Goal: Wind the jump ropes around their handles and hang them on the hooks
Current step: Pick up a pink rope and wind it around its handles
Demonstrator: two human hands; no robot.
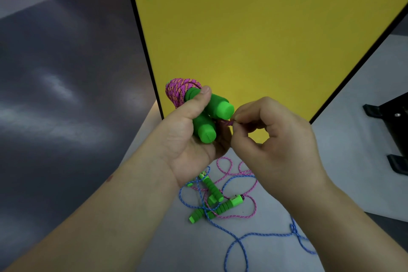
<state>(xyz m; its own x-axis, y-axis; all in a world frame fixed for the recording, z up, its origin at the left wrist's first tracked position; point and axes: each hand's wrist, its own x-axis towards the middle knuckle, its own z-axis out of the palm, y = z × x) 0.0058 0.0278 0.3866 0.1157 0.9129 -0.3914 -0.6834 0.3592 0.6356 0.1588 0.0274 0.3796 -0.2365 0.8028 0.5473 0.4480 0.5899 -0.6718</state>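
My left hand (192,137) grips two green foam handles (212,117) side by side, thumb across the upper one. A pink-and-orange rope (178,90) is wound in a thick bundle around their far ends. My right hand (273,137) pinches the loose end of that pink rope (227,122) just beside the handle tips. Below on the grey floor lie more green handles (213,190), tangled with a loose pink rope (229,170) and a loose blue rope (240,240). No hooks are in view.
A large yellow board (254,28) with a black edge stands upright right behind my hands. Dark shiny flooring (66,73) spreads to the left. Black bracket-like feet (395,137) stick in from the right edge.
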